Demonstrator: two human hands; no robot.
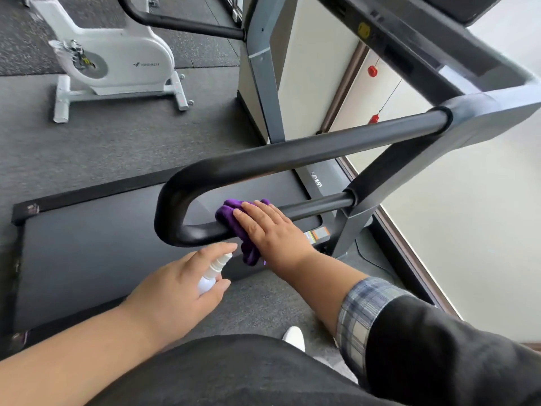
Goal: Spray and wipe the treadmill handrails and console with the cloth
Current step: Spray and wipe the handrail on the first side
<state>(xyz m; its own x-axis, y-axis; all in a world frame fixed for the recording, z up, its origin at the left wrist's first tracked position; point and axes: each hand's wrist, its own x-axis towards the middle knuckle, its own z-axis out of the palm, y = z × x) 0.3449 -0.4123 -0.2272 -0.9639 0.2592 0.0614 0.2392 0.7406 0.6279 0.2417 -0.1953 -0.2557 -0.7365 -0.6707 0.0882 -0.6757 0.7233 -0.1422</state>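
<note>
2 hands: right hand (270, 230) flat on 1 purple cloth (231, 221) over handrail (292, 153), left hand (178, 285) fingers apparently gripping 1 spray bottle (212, 273).

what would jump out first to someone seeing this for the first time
The purple cloth stands out most: the right hand presses it with flat fingers onto the lower bar of the looped black handrail at mid-frame. Just below, the left hand grips a small white spray bottle with its nozzle toward the rail. A white exercise bike stands on the floor at upper left.
</note>
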